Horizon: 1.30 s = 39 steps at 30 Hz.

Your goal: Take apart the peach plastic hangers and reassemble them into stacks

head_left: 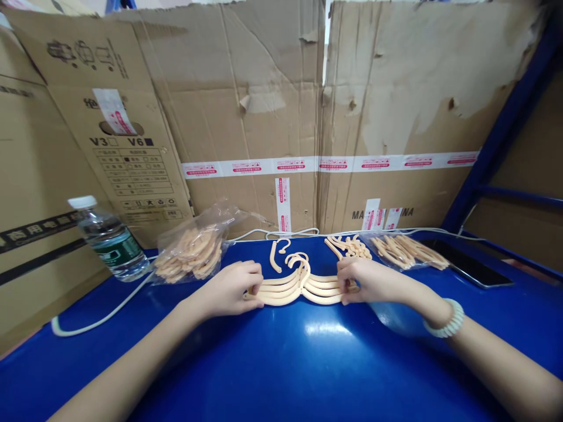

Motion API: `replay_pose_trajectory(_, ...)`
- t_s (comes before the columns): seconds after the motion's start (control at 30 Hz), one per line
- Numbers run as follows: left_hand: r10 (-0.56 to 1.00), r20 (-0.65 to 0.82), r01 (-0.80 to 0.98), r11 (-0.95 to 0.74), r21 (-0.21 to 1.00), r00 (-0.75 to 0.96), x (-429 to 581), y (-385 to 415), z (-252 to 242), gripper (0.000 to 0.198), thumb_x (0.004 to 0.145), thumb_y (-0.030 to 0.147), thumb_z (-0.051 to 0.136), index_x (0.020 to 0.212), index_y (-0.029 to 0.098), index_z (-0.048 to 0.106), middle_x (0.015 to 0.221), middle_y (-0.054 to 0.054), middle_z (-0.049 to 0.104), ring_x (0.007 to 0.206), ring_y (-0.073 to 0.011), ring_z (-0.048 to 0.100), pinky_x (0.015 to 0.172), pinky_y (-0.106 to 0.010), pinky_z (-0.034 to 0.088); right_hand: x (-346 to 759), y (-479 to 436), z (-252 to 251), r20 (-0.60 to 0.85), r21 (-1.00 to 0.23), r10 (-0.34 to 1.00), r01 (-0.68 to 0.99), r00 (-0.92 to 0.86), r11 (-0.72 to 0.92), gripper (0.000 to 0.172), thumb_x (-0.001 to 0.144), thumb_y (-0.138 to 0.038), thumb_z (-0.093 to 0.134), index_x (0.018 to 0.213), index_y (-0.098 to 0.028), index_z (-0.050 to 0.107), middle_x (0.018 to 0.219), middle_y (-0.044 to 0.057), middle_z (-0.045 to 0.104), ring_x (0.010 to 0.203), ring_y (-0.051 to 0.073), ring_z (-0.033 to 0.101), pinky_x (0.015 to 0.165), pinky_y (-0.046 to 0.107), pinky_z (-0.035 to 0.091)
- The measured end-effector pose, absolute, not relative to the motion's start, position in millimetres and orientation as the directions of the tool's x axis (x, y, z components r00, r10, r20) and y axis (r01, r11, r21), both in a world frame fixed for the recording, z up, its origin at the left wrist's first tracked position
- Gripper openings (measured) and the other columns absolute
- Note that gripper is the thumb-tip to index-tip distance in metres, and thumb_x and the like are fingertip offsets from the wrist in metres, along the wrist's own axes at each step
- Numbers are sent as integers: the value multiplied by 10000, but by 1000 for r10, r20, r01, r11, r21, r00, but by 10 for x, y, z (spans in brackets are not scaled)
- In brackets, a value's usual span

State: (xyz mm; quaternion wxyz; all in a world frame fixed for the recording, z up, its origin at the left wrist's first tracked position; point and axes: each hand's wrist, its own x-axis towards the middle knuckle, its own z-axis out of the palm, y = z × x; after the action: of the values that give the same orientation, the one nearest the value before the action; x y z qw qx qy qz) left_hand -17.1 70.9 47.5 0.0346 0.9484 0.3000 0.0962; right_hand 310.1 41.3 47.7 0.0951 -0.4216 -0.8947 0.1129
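Note:
Several small beige hangers [281,296] lie nested in a stack on the blue tabletop, their hooks bunched at the middle. My left hand [231,288] pinches the left ends of the stack. At the opposite ends, my right hand [367,281] is closed with thumb and fingers around the hangers' tips. Just behind the stack are a loose curved hanger arm [275,258] and a separate hook [284,246]. A heap of loose hooks [352,246] lies behind my right hand, partly hidden by it.
A plastic bag of beige hanger pieces [189,252] and a water bottle [112,240] stand at the left. At the right are another bag of pieces [407,249] and a black phone [472,266]. A white cable [105,316] runs along the cardboard wall [246,117].

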Motion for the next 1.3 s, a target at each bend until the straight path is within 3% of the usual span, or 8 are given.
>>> replay_pose_trajectory(0.23,585,114,590,-808,-12,803,-144,611,531,180,787,272,679,700,183,549,833,-21,579,772,-195,528,683,-306,348,3092,391,482,-19,-295,809,777,-587,557,112,700,-168,764,754,-168,667,704,2,644,620,140,571,555,238,365)
replay_pose_trajectory(0.43,566,174,574,-819,6,806,-47,543,491,146,805,290,661,853,191,566,892,-34,600,841,-220,540,719,-318,380,3064,339,505,-6,-257,831,804,-556,536,187,691,-215,769,807,-178,627,714,1,657,615,145,574,527,236,341)
replay_pose_trajectory(0.63,516,257,519,-853,59,817,49,529,272,341,913,359,559,1216,212,500,1239,-101,567,1133,-281,507,929,-400,415,3022,323,431,45,-225,860,833,-509,505,544,744,-464,728,1167,-147,601,965,111,709,818,254,660,658,303,447)
replay_pose_trajectory(0.73,525,224,522,-849,73,821,63,547,214,319,950,375,501,1228,217,496,1226,-96,578,1107,-273,534,921,-405,438,2992,311,388,33,-195,874,855,-485,481,641,782,-463,682,1301,-116,538,1111,172,692,988,325,658,781,363,479)
replay_pose_trajectory(0.83,546,211,544,-836,73,811,63,566,221,306,946,400,506,1192,218,520,1161,-93,595,1052,-274,557,889,-400,456,2956,295,380,27,-198,880,861,-473,469,575,809,-421,643,1287,-112,562,1117,175,697,1009,334,660,809,374,486)
replay_pose_trajectory(1.07,542,202,528,-840,123,815,2,598,278,268,916,413,542,1078,201,564,1101,-90,602,989,-260,577,842,-360,473,2891,253,377,55,-201,884,862,-464,465,460,802,-385,631,1191,-139,614,906,122,726,814,285,675,669,329,455)
replay_pose_trajectory(1.17,536,216,530,-843,88,816,-20,605,271,265,905,404,555,1075,202,568,1093,-87,607,975,-257,585,827,-362,480,2891,252,362,73,-197,877,856,-474,479,449,801,-382,633,1181,-142,621,917,117,721,817,272,665,658,315,431)
replay_pose_trajectory(1.3,480,378,520,-854,-5,792,41,542,330,229,874,358,601,1032,196,567,1032,-80,635,949,-265,600,809,-389,487,2934,290,380,168,-193,874,855,-455,482,431,854,-397,592,1198,-139,616,814,81,708,700,211,631,587,281,371)
